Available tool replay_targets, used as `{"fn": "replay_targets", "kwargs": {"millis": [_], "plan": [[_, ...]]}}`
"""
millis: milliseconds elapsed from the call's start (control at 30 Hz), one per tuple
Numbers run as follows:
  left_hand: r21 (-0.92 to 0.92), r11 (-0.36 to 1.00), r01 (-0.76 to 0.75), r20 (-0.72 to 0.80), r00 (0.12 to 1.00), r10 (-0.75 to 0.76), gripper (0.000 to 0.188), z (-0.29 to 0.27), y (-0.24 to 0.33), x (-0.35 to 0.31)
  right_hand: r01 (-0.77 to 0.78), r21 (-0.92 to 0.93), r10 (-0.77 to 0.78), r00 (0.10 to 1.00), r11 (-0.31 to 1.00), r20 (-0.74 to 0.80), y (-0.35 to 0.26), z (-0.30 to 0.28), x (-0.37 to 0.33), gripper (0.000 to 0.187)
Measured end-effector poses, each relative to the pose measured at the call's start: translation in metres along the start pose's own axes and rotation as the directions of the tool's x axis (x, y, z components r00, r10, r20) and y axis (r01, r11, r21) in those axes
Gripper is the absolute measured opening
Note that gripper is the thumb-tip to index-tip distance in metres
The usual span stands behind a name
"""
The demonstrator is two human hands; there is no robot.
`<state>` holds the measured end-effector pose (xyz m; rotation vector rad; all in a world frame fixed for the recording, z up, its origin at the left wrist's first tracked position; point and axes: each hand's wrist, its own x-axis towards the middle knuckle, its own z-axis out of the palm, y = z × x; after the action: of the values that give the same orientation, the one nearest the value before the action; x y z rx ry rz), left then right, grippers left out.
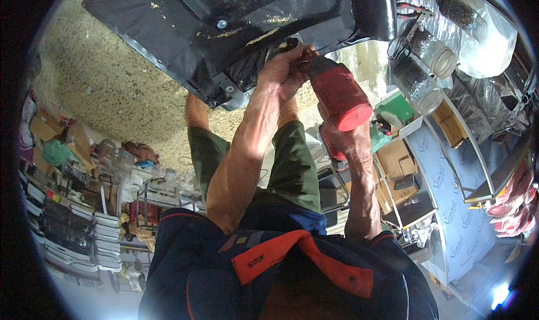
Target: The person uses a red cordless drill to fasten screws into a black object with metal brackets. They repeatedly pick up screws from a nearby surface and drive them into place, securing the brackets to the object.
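Observation:
A red and black cordless power driver (339,95) is held in my right hand (351,140), which is wrapped round its grip below the motor housing. Its nose points up and left, to the underside of a black cloth-covered seat-like panel (163,25). At the driver's front end my left hand (281,73) is closed, fingertips pinched near the panel's edge. What they pinch is too small and dark to make out. On the panel's near corner sits a metal bracket (226,87). Several round bolt heads, one a bolt (222,24), show on the panel.
Clear jars (418,84) and pliers (412,16) lie at the upper right. A green container (396,111) and cardboard box (396,157) are below them. A shelf unit with blue film (449,207) stands right. Stacked white parts (106,241) and clutter fill the left.

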<state>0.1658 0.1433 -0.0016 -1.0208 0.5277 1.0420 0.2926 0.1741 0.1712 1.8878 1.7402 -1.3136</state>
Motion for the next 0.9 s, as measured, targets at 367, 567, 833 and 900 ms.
{"fn": "replay_targets", "kwargs": {"millis": [367,567,833,900], "plan": [[0.067,0.998,-0.008,0.184,0.983,-0.004,0.015,-0.013,0.001,0.002,0.376,-0.458,-0.398,0.916,0.806,0.050,0.050,0.021,0.001,0.039],[0.049,0.999,-0.003,0.136,0.991,-0.004,0.015,-0.013,-0.002,-0.001,0.116,-0.121,-0.108,0.991,0.986,0.073,0.038,0.015,-0.004,0.043],[0.086,0.996,-0.002,0.210,0.977,-0.016,0.018,-0.016,0.004,0.000,0.096,-0.042,-0.097,0.995,0.995,-0.018,0.017,0.019,-0.002,0.052],[0.033,0.999,0.041,0.232,0.972,-0.047,0.019,-0.016,0.004,-0.001,0.152,0.018,-0.151,0.985,0.988,-0.081,0.020,0.020,-0.002,0.056]]}}
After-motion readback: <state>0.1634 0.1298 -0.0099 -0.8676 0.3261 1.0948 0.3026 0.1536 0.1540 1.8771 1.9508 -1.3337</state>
